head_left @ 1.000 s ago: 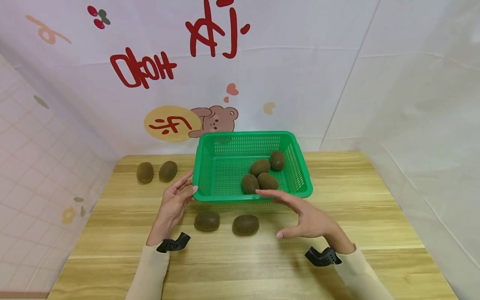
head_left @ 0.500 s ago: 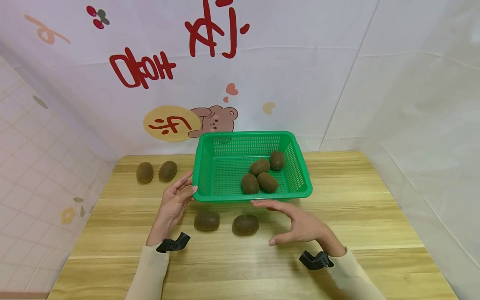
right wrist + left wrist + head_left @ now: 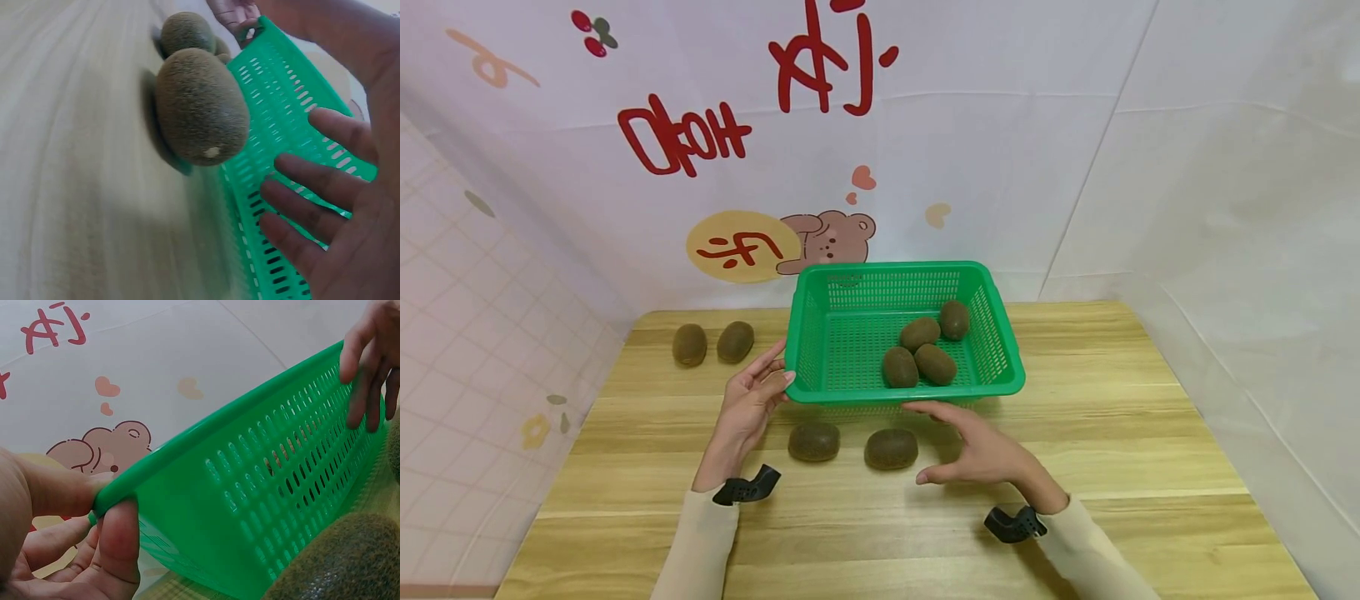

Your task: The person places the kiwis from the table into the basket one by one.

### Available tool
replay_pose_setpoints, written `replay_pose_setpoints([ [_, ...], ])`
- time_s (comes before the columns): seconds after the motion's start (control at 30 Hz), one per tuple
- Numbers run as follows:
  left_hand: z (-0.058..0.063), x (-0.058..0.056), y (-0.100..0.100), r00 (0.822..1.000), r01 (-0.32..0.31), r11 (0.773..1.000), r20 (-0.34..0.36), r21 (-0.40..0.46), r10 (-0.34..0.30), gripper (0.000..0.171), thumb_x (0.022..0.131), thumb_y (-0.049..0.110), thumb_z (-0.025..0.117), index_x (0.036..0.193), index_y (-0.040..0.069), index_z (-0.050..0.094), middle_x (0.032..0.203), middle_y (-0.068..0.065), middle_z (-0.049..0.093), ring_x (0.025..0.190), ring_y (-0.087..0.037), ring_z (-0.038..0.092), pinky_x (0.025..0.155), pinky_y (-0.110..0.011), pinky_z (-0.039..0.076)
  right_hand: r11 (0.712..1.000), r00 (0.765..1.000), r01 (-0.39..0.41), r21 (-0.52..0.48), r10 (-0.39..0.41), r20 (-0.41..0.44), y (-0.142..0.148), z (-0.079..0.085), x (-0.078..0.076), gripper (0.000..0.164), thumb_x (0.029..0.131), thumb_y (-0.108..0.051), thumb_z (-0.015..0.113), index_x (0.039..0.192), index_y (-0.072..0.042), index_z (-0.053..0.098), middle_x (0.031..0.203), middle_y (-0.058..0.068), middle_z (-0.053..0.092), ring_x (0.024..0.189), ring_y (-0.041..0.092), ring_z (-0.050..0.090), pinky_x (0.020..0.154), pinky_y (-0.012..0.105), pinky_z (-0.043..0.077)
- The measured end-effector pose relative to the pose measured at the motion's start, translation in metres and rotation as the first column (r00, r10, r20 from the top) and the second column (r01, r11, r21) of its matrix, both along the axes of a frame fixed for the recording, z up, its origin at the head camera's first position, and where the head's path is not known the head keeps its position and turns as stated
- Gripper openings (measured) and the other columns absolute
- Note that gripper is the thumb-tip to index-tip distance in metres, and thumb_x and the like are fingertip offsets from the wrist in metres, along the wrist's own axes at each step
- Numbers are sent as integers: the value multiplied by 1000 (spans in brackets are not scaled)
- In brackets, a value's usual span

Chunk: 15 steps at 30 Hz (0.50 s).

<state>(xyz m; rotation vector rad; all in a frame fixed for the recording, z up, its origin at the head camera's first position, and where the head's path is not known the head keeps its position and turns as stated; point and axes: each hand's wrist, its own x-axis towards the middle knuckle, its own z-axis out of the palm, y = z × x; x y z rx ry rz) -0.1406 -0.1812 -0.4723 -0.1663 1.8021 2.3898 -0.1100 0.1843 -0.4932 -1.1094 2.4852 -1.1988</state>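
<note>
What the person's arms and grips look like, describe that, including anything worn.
The left sleeve and right sleeve are long, plain and cream, with no markings visible. At each cuff sits a black, bent piece dotted with small holes: left bracket, right bracket. The left grip and right grip wear no gloves. No cables show.

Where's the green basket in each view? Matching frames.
Head: green basket near the middle, slightly low and right.
Left wrist: diagonal, from lower left of center up to the right.
Right wrist: right half, partly behind the right hand.
Shared landmark: left hand gripping the basket's rim.
</note>
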Motion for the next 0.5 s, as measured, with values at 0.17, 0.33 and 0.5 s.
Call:
replay_pose_setpoints([
  [0.17,0,0,0,1000,-1,1000,4,-2,1,67,98,-3,63,159,11,40,113,4,57,79,-2,60,66,-15,54,999,998,46,29,-47,43,-4,-6,0,91,78,-52,87,153,-21,48,152,-1,55,142,21,51,115,50,45],
  [0.33,0,0,0,1000,1,1000,4,-3,-1,67,98,-3,63,159,11,40,114,4,56,79,-2,60,67,-15,54,996,996,72,52,-74,40,-9,-10,1,89,78,-54,86,153,-22,48,151,-3,55,142,22,51,115,52,44],
  [0.5,1,0,0,1000,2,1000,1,1,-2,66,98,-3,63,159,11,40,114,3,56,79,-2,60,67,-15,54,995,996,82,55,-83,26,-15,-14,0,86,80,-52,86,152,-20,50,150,1,57,140,22,52,115,51,45],
])
